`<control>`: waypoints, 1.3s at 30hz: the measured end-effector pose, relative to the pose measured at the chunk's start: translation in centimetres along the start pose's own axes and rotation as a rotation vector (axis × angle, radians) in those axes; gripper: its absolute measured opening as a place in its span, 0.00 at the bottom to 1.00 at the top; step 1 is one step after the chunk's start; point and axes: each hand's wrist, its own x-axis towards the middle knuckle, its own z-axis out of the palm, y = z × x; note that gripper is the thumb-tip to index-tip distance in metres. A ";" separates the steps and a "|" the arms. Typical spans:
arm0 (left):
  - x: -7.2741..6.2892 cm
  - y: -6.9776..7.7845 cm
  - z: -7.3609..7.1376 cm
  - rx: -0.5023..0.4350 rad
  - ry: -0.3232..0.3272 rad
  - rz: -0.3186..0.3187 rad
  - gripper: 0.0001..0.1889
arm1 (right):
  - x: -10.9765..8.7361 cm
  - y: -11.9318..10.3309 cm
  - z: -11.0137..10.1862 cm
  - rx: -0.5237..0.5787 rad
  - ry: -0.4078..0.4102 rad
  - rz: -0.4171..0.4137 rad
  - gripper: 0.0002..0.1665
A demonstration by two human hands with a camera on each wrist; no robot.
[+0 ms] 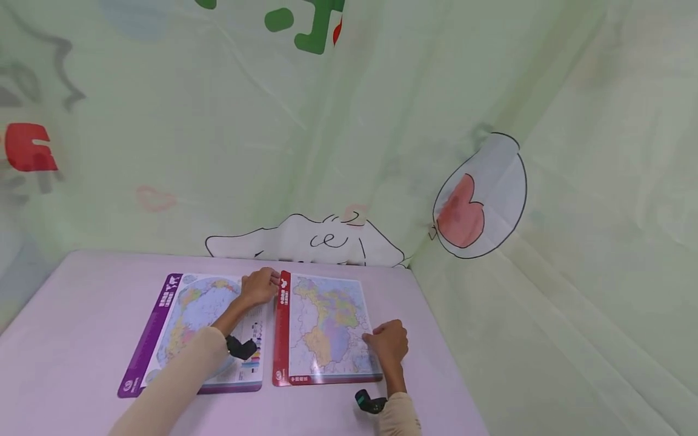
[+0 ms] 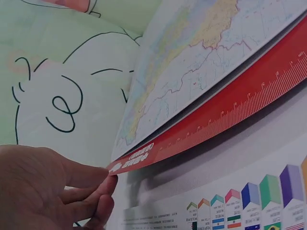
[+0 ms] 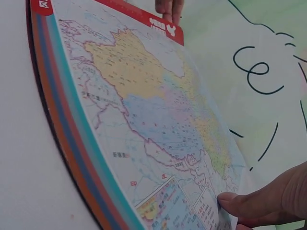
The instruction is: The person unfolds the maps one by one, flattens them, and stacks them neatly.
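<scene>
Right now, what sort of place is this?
Probably a small curtained-off booth or corner: pale green curtain-like sheets, one bearing a balloon-like cartoon, border a pale tabletop with a red-edged map and a purple-edged map.

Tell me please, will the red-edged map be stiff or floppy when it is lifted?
The red-edged map will probably flex, since its red strip looks bowed in the left wrist view. Coloured bands along one side suggest several layers, which might shift apart. Bright glare in the head view hints at a smooth, perhaps slippery surface.
</scene>
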 end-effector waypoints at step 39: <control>-6.2 -1.3 0.6 -0.658 -0.113 -0.005 0.51 | 2.0 -1.4 -3.6 0.362 -0.224 0.129 0.08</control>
